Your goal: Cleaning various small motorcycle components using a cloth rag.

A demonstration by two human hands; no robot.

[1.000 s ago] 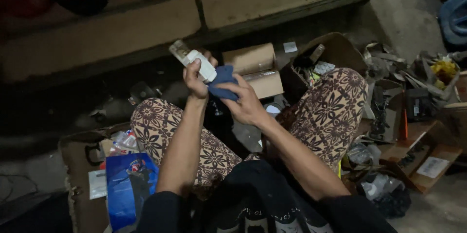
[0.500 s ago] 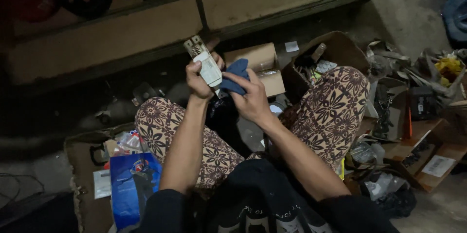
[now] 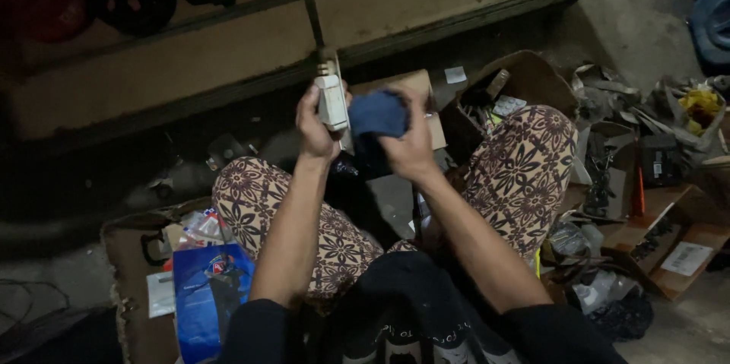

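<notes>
Above patterned knees, seated person's left hand [image 3: 315, 125] grips white plug-like device [image 3: 332, 100] upright, fingers wrapped round it; right hand [image 3: 407, 147] clutches blue cloth [image 3: 378, 115] just beside it. Cardboard box [image 3: 426, 106] behind.

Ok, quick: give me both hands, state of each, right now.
Left hand: closed around a small white device, held upright.
Right hand: closed on a dark blue cloth, beside the device.
</notes>
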